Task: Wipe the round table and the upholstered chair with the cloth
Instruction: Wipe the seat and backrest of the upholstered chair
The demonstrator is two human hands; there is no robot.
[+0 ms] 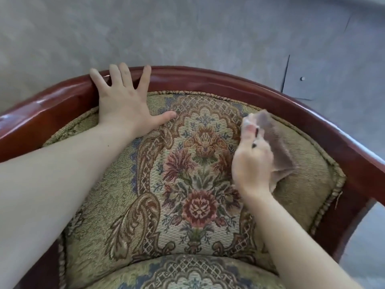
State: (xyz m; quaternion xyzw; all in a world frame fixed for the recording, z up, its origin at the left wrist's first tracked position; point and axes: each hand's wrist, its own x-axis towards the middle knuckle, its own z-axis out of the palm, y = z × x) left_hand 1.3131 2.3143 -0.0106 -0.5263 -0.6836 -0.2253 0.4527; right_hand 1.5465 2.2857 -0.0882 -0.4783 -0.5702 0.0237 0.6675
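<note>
The upholstered chair [187, 205] fills the view from above, with floral olive-and-red fabric on its backrest and a curved glossy red-brown wooden rail [208, 80] around the top. My left hand [125, 105] lies flat with fingers spread on the upper left of the backrest, fingertips over the rail. My right hand [252, 161] grips a small brownish-grey cloth [277, 147] and presses it against the right side of the backrest; hand and cloth are motion-blurred. The round table is out of view.
Grey floor [187, 32] lies beyond the chair's rail, with thin dark seams and a small pale dot at the right. The seat cushion [193, 274] shows at the bottom edge. A loose thread hangs from the cord trim at the right.
</note>
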